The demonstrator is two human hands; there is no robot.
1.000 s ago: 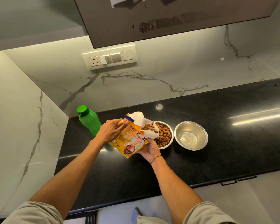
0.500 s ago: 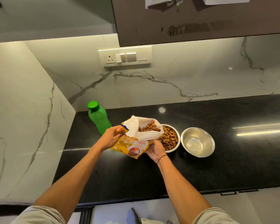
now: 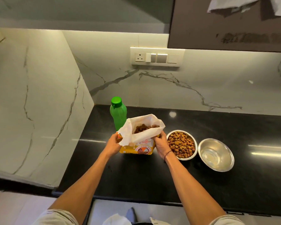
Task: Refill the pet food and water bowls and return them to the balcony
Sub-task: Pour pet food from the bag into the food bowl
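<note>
A yellow and white pet food bag (image 3: 140, 136) stands upright on the black counter (image 3: 136, 176), its top open and brown kibble showing inside. My left hand (image 3: 113, 145) grips the bag's left edge. My right hand (image 3: 161, 144) holds its right side. Just right of the bag sits a steel food bowl (image 3: 182, 145) full of kibble. Further right, a second steel bowl (image 3: 216, 154) holds a little clear water. A green water bottle (image 3: 118, 112) with its cap on stands behind the bag.
A marble wall closes the counter on the left and at the back. A switch panel (image 3: 157, 57) is mounted on the back wall, and a dark cabinet (image 3: 230, 21) hangs above. The counter's front edge runs below my forearms.
The bag has gone from tilted over the food bowl to standing upright on the counter, left of the bowl. My right hand moved from under the bag to its side.
</note>
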